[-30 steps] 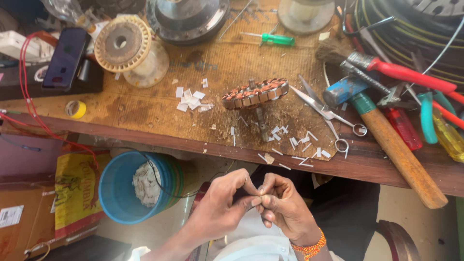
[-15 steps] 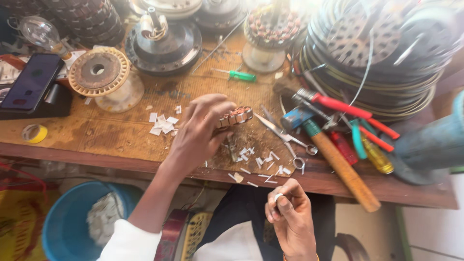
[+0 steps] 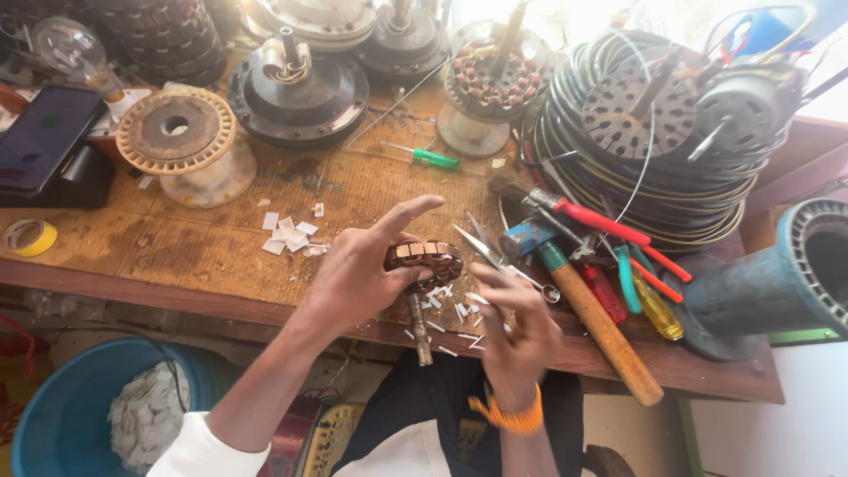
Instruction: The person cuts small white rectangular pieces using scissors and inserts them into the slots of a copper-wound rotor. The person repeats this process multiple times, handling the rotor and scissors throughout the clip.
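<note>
Over the workbench's front edge, a small motor rotor sits gripped in the left hand, its shaft pointing down toward the person. Just right, the blurred right hand hovers, grip unclear, beside scissors and a hammer.

Right hand: motion-blurred; what its fingers pinch can't be told. Left hand covers approx. half the small motor rotor; lower end of rotor shaft soft. Scissors: partly behind the right hand. Blue bucket: cut off by bottom and left edges. Blue pipe-like housing: cut by right edge. Wire coil: top lost in glare. Desk: far side hidden under motor parts.
</note>
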